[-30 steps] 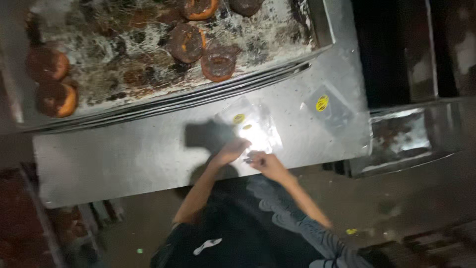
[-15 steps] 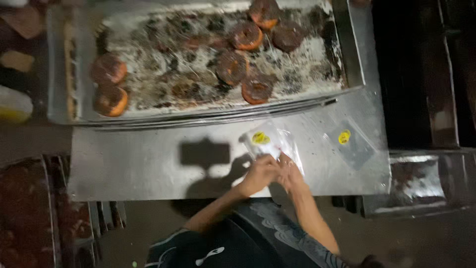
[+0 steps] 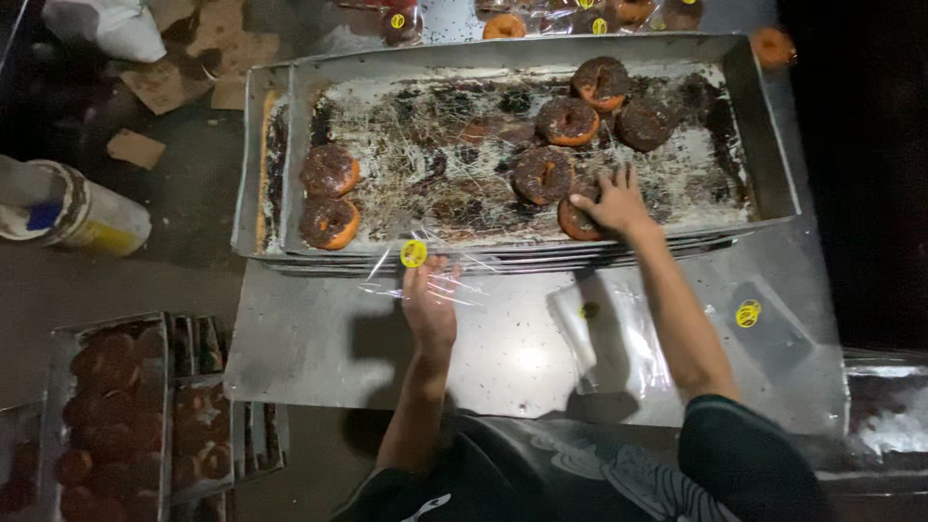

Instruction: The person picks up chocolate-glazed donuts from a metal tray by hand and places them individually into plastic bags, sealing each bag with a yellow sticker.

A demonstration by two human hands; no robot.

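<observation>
At the far left a white cylindrical plastic tub (image 3: pixel 72 215) is lying on its side on the dark floor, and below it flat trays of brown doughnuts (image 3: pixel 116 406) are sitting beside the grey metal desk (image 3: pixel 309 358). On the desk a long, shallow metal baking tray (image 3: pixel 764 145) smeared with chocolate is holding several chocolate-topped doughnuts, two of them (image 3: pixel 329 196) resting near its left end. In front of the tray the left hand (image 3: pixel 429 302) is pinching a clear plastic bag with a round yellow sticker (image 3: pixel 414 253), its fingers closed on the film. Further right, the right hand (image 3: pixel 613 201) is reaching into the tray with fingers spread wide, resting on a chocolate-glazed ring doughnut (image 3: pixel 577 220) at the tray's near edge. More clear empty bags (image 3: pixel 619 338) are lying flat on the desk under that arm.
</observation>
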